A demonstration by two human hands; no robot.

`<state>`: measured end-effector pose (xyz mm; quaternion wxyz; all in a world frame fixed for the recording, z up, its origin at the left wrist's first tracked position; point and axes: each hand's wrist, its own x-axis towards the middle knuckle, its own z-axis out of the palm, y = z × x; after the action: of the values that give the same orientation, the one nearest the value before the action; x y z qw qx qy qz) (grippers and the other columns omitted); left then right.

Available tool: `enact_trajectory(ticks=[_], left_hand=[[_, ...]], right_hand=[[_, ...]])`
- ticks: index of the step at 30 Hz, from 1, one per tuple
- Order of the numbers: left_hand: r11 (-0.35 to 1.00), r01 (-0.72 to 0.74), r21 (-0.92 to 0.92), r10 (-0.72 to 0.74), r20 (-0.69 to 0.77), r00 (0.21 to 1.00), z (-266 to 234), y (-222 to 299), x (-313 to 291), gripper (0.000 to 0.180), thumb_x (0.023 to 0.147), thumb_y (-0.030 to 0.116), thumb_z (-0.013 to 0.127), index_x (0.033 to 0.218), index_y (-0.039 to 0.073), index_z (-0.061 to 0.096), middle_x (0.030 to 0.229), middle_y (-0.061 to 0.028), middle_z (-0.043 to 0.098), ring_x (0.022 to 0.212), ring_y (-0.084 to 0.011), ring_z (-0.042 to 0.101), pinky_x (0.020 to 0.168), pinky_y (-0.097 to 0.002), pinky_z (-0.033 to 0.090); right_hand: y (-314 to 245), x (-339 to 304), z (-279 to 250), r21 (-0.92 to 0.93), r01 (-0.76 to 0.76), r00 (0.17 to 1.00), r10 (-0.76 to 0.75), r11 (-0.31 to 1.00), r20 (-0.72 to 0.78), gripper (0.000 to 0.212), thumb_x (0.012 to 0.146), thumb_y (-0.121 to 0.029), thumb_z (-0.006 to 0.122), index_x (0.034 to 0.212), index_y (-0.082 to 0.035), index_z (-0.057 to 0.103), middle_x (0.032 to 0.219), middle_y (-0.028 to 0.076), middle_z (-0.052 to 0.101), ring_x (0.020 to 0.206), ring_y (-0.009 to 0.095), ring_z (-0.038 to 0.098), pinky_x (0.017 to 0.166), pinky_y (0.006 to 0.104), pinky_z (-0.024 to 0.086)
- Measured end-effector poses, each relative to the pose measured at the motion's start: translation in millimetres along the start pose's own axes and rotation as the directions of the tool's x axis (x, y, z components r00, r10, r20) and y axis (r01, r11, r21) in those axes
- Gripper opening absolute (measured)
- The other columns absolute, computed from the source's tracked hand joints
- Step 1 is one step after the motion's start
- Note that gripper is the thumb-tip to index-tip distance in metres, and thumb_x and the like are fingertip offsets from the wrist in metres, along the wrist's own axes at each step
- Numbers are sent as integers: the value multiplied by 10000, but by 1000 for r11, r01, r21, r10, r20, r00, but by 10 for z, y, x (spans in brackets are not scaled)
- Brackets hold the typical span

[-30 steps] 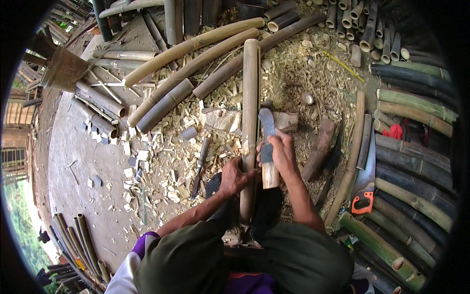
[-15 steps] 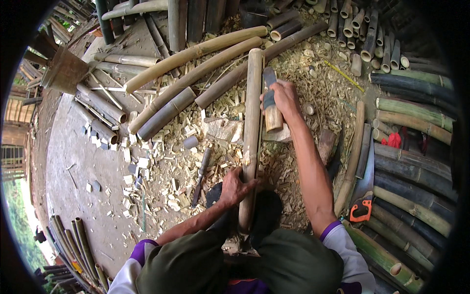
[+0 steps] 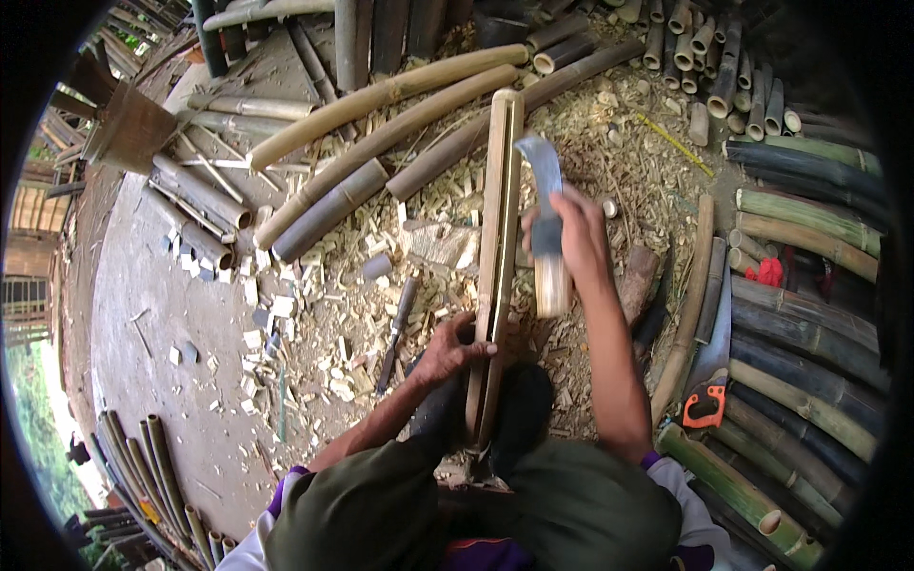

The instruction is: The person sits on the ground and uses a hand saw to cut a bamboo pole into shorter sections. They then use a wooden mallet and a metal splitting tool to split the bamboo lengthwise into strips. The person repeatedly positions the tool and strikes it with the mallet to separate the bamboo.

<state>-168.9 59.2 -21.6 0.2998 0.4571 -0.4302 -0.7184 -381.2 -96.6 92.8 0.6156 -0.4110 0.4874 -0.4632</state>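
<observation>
Bamboo stave (image 3: 499, 238): pale split length, standing near upright between the seated person's knees, its foot hidden low between the legs, its top rising toward the stacked poles beyond. A lengthwise cleft shows down its face.

Left hand (image 3: 455, 349): wrapped around the stave's lower part, fingers closed on it, steadying it. Half a second ago it gripped at about the same place; unchanged.

Right hand (image 3: 569, 240): fist closed on the pale wooden handle of a chopping knife (image 3: 545, 186), the broad curved blade pointing up, just beside the stave's upper half and not clearly touching it. One second ago the blade sat low, near the left hand; half a second ago it had risen with the arm stretched out; now it is raised near the top of the stave. Judged meaning: a lifted blade between strokes, with the working point moved up the stave, so the splitting or trimming looks to be part-way done.

Surroundings: ground littered with chips and offcuts (image 3: 314, 314); a small tool (image 3: 398, 328) lying among them, left of the stave; a handsaw with orange handle (image 3: 706, 400) on the right; green bamboo poles (image 3: 809, 343) stacked at right; pale poles (image 3: 381, 133) beyond.
</observation>
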Motion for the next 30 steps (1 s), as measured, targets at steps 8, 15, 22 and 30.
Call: enact_trajectory(ticks=[8, 15, 22, 30], left_hand=[[988, 50, 146, -44, -42, 998, 108, 279, 42, 519, 866, 307, 838, 1198, -52, 662, 1041, -107, 727, 970, -169, 649, 892, -355, 518], [993, 23, 120, -14, -76, 997, 160, 242, 44, 444, 882, 267, 818, 1137, -69, 681, 987, -117, 739, 896, -150, 660, 823, -348, 543], [991, 17, 129, -10, -61, 998, 152, 106, 73, 438, 889, 252, 812, 1165, -66, 693, 988, -116, 752, 891, -153, 678, 831, -346, 557], [982, 57, 178, -43, -84, 996, 200, 282, 53, 464, 890, 269, 811, 1200, -55, 692, 988, -113, 759, 897, -154, 684, 823, -345, 561]], right_hand=[[514, -1641, 91, -436, -126, 992, 124, 891, -33, 294, 1096, -239, 461, 1010, -3, 614, 791, 58, 653, 616, 126, 627, 570, 287, 491], [762, -1826, -55, -637, 14, 1000, -3, 771, 17, 280, 1037, -190, 581, 1111, 67, 664, 809, 257, 672, 739, 411, 691, 639, 441, 526], [859, -1709, -9, -633, 69, 996, -91, 771, -2, 273, 1040, -201, 576, 1025, 58, 664, 804, 261, 666, 743, 431, 682, 647, 458, 526], [812, -1352, 168, -581, 39, 996, -76, 813, -40, 263, 1048, -194, 529, 924, 27, 600, 735, 218, 645, 693, 404, 677, 621, 464, 505]])
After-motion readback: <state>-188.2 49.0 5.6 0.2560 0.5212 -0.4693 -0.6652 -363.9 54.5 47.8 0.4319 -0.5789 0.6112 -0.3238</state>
